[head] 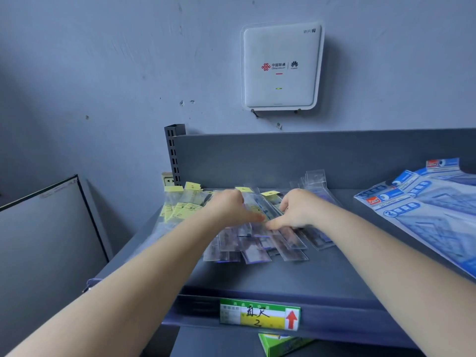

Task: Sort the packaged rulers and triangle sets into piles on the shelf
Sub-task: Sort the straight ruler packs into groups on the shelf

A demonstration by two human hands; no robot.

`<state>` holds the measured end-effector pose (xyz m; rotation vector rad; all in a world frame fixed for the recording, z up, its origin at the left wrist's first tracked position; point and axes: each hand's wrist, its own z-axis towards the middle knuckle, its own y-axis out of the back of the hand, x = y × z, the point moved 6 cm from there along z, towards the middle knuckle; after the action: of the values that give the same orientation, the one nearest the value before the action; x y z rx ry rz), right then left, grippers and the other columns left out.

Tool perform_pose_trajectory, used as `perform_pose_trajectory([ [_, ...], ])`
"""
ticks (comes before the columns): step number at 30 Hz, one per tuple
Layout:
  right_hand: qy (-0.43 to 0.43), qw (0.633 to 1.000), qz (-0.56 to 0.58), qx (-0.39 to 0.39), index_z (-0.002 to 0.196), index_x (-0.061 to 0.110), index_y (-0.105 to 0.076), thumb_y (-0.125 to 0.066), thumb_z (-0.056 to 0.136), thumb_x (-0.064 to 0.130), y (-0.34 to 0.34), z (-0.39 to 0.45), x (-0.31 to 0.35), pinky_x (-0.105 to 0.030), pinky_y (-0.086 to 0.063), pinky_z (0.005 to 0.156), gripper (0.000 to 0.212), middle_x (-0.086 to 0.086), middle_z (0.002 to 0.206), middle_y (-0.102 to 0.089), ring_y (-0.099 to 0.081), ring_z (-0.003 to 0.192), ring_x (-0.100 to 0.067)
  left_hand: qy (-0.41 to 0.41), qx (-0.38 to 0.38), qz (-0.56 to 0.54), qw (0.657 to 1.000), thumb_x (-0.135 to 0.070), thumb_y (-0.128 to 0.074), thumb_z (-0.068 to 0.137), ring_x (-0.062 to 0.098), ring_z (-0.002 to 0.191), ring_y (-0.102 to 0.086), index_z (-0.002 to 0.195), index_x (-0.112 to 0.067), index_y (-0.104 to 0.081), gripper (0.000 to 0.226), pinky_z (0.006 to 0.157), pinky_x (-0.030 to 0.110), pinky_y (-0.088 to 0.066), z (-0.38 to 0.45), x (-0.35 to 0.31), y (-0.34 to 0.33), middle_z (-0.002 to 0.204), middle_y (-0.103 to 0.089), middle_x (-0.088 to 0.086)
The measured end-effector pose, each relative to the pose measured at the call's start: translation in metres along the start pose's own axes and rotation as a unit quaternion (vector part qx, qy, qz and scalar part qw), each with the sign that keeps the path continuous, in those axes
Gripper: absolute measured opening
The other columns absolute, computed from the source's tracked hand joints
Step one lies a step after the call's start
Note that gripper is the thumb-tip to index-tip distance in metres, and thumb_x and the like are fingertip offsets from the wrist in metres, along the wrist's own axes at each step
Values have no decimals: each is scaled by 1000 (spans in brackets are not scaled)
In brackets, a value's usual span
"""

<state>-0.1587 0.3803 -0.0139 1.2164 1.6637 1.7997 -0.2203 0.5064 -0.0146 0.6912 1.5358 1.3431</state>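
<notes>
1. The shelf (283,276) carries a loose heap of clear-sleeved rulers (260,243) at its middle.
2. Yellow-headed ruler packs (180,204) lie at its left; blue triangle-set packs (425,202) at its right.
3. Left hand (229,207) and right hand (298,210) each have a grip curled on rulers atop the heap.

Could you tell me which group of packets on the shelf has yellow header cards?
The leftmost ruler packets, beside the left hand; the middle ones are clear, the right ones blue.

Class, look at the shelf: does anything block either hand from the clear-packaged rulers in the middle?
No. The left hand and right hand already rest on the clear-packaged rulers; nothing visible lies between.
</notes>
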Motion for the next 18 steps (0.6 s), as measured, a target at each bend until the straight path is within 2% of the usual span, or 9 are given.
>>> perform_pose_trajectory([
  [2,-8,999,39,12,65,15,-54,-77,69,45,0,0,0,-27,-40,60,39,-6,68,-57,-53,68,-19,2,-15,29,999,-64,-62,74,26,88,-47,86,-7,-56,59,74,32,-40,1,1,-4,86,-53,12],
  [4,-19,997,67,27,64,14,-48,-80,67,41,0,0,-3,-25,-36,57,42,-2,65,-54,-54,65,-19,1,-19,34,999,-68,-61,72,29,94,-49,92,-2,-60,68,83,35,-44,4,4,-6,93,-57,17],
  [6,-25,994,99,44,68,11,-54,-81,68,35,-2,2,-6,-22,-39,56,36,-2,68,-58,-55,61,-17,-1,-11,33,999,-67,-60,73,24,93,-48,92,-9,-56,61,85,34,-45,8,7,-6,96,-56,10],
  [8,-30,984,172,44,76,4,-61,-78,71,21,-3,4,-11,-23,-47,58,25,-6,69,-60,-55,57,-18,-3,1,24,1000,-63,-62,75,21,88,-47,87,-15,-46,52,78,31,-42,10,9,-7,98,-54,5],
  [10,-35,968,245,30,75,-1,-60,-64,77,7,-3,5,-17,-22,-47,49,10,-12,68,-59,-53,51,-20,-3,3,-18,1000,-56,-66,76,18,71,-43,75,-18,-40,46,64,27,-35,12,14,-8,81,-49,3],
  [12,-42,962,267,34,71,0,-56,-48,81,-2,-5,4,-22,-17,-40,40,14,-14,69,-60,-51,44,-16,2,-7,-69,998,-47,-70,77,15,58,-31,68,-18,-36,45,54,26,-24,14,18,-7,67,-35,0],
  [13,-41,961,273,32,72,1,-55,-44,83,-5,-4,4,-24,-16,-37,38,17,-14,69,-59,-49,41,-15,9,-16,-84,996,-43,-70,79,15,58,-30,66,-18,-34,45,54,26,-23,14,19,-5,66,-33,0],
  [15,-39,951,307,19,71,2,-52,-42,84,-10,0,6,-29,-20,-37,42,20,-14,67,-55,-46,45,-18,30,-38,-98,994,-43,-64,82,16,67,-40,63,-23,-29,45,62,26,-33,14,19,-4,73,-41,0],
  [18,-29,937,344,-61,59,3,-54,-54,75,-11,20,10,-42,-32,-47,57,22,-15,63,-54,-49,57,-26,30,-53,-35,998,-67,-56,77,20,84,-45,63,-20,-33,54,74,29,-38,9,7,-3,76,-42,-2],
])
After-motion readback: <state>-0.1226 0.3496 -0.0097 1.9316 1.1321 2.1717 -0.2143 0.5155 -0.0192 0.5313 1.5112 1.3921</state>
